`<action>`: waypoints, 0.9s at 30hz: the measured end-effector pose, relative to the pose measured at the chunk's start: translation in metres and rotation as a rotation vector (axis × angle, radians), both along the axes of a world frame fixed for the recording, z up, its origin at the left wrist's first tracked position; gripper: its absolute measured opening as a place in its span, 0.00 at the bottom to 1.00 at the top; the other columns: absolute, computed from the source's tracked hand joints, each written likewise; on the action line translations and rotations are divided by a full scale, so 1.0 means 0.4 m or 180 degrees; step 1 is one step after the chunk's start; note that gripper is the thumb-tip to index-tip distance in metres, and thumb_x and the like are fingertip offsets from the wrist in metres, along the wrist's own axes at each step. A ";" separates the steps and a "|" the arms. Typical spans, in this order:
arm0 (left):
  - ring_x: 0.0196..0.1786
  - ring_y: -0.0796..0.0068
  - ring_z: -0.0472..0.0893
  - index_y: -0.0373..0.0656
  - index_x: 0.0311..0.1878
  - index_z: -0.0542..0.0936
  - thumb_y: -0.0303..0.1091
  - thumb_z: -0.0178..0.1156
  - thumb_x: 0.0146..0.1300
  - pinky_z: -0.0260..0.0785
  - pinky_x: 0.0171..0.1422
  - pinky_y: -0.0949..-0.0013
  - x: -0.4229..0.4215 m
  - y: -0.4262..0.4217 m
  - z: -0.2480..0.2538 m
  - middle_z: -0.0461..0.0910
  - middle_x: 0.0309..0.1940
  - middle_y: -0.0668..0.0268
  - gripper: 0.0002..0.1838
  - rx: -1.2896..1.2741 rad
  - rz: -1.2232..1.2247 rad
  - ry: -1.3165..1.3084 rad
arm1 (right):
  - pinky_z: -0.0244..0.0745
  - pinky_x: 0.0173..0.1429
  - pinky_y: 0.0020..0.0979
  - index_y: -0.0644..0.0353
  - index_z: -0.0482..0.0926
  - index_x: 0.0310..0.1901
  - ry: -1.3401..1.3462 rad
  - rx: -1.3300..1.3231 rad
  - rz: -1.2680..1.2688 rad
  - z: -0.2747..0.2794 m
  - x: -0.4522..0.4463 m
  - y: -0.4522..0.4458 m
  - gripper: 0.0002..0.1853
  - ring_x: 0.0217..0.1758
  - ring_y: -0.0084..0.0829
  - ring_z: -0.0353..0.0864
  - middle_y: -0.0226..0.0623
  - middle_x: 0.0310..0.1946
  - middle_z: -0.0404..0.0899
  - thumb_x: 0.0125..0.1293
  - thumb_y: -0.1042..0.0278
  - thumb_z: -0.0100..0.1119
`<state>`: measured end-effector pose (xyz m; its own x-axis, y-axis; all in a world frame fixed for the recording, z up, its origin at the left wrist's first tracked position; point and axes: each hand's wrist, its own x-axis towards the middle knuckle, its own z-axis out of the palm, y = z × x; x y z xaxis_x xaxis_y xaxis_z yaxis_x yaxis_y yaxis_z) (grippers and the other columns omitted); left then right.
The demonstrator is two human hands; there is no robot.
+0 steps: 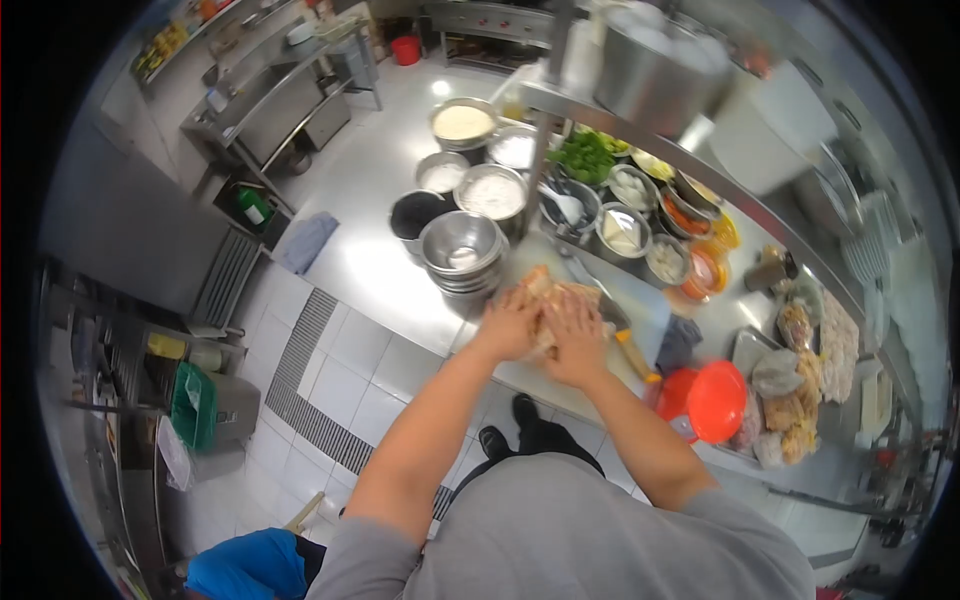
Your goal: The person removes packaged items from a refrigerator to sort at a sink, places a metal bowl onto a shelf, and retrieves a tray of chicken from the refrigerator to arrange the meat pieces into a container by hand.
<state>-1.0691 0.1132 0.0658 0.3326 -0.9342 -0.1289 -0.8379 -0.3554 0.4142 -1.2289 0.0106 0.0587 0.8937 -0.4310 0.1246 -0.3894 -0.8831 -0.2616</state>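
A lumpy pale-and-orange piece of food [537, 277] lies on the pale cutting board [645, 300] in front of me; its exact kind is hard to make out. My left hand [511, 322] is closed over its left side, with the fingers curled. On its right side rests my right hand [574, 338], fingers spread and stretched forward. Just right of that hand lies a knife [634, 356] with a yellow handle, its blade partly hidden by my fingers. A second metal utensil [577, 268] lies beyond the food.
Stacked metal bowls [462, 250] stand close on the left, before several filled containers [491, 192]. Ingredient tubs [622, 230] line the back beneath a metal shelf [640, 125]. Rightward are a dark cloth [680, 341], a red bowl [716, 401] and bagged food [775, 372]. A blue-clothed person [248, 566] is at lower left.
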 end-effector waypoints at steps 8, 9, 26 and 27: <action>0.76 0.51 0.71 0.49 0.77 0.70 0.26 0.58 0.70 0.70 0.75 0.56 0.144 0.492 -0.029 0.68 0.75 0.48 0.31 -0.1112 0.0927 0.2212 | 0.59 0.79 0.51 0.60 0.76 0.68 -0.1570 0.0810 0.0264 0.129 0.080 0.093 0.34 0.77 0.56 0.67 0.56 0.71 0.71 0.56 0.74 0.67; 0.73 0.54 0.75 0.48 0.76 0.71 0.25 0.57 0.71 0.72 0.72 0.58 0.168 0.602 -0.068 0.73 0.72 0.50 0.30 -0.1130 0.1467 0.2663 | 0.59 0.79 0.51 0.60 0.76 0.68 -0.1622 0.0868 0.0365 0.145 0.141 0.118 0.34 0.77 0.56 0.67 0.56 0.71 0.71 0.56 0.74 0.67; 0.43 0.80 0.81 0.39 0.66 0.76 0.28 0.62 0.69 0.69 0.41 0.75 0.483 1.649 -0.334 0.84 0.46 0.66 0.22 -0.3150 0.6355 0.2073 | 0.79 0.55 0.31 0.62 0.82 0.58 -0.0176 0.2896 0.2226 0.138 1.194 0.765 0.18 0.50 0.33 0.86 0.42 0.49 0.85 0.66 0.77 0.63; 0.45 0.78 0.82 0.39 0.67 0.76 0.27 0.61 0.70 0.70 0.43 0.74 0.545 1.664 -0.320 0.84 0.48 0.65 0.22 -0.3068 0.6240 0.2050 | 0.80 0.53 0.32 0.61 0.83 0.59 -0.0203 0.3017 0.2340 0.148 1.229 0.796 0.19 0.49 0.34 0.86 0.42 0.49 0.85 0.66 0.76 0.64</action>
<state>-0.8512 0.7787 -0.0620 0.7279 0.5423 -0.4196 0.4396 0.1004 0.8925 -0.7373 0.3292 0.1177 0.9681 0.2353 0.0866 0.1643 -0.3344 -0.9280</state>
